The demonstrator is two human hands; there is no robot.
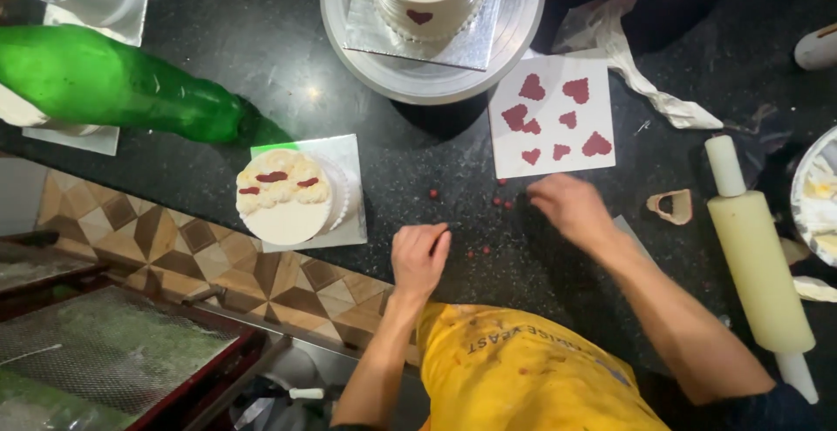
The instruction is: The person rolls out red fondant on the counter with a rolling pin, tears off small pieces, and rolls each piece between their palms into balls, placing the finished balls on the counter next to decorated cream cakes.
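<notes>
Cake, small, white and topped with red strips, sits on its square board left of the scattered red beads, which lie on the dark surface just below the white card of red hearts. Left hand rests beside the beads with fingers curled, though I cannot tell whether they pinch one, while the right hand lies over the beads' right edge, fingers bent down onto the surface. Beads look round and loose, so a careless sweep of either hand could roll them off the near edge.
</notes>
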